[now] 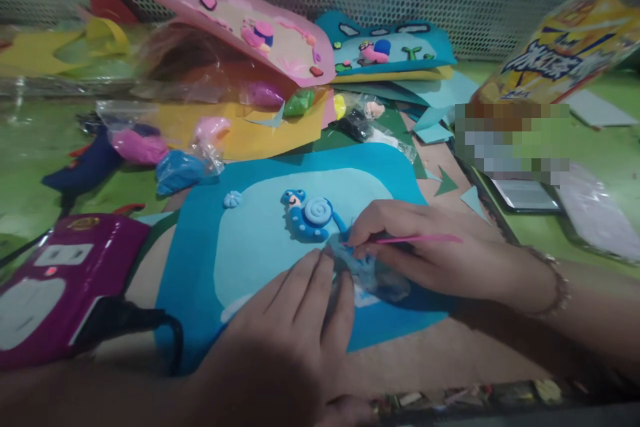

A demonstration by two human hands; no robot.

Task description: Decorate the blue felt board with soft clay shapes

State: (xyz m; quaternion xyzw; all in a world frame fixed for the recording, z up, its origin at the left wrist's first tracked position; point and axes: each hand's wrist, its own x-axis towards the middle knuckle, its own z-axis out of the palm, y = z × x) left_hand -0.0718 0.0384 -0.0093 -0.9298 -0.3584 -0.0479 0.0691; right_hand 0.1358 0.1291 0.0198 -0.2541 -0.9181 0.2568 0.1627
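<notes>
A pink clay-modelling tool (437,239) lies slantwise in my right hand (430,257), whose thumb and fingers are pinched together over a clear plastic bag (394,284) of light blue clay. Against the bag's left side press the closed fingers of my left hand (287,313); the thumb side is partly hidden. Both hands are above a blue paper sheet (175,293) with a pale blue centre. Just beyond my fingertips a blue clay snail (318,211) with a spiral shell is on that sheet. A small pale clay shell shape (233,199) is at its upper left.
A purple power strip (107,240) with a black plug stands at left. Bags of coloured clay, including a blue one (180,170), lie behind the sheet. Farther back are a pink clay picture (295,57) and a teal one (440,47). A yellow snack bag (560,47) and phone (525,195) are at right.
</notes>
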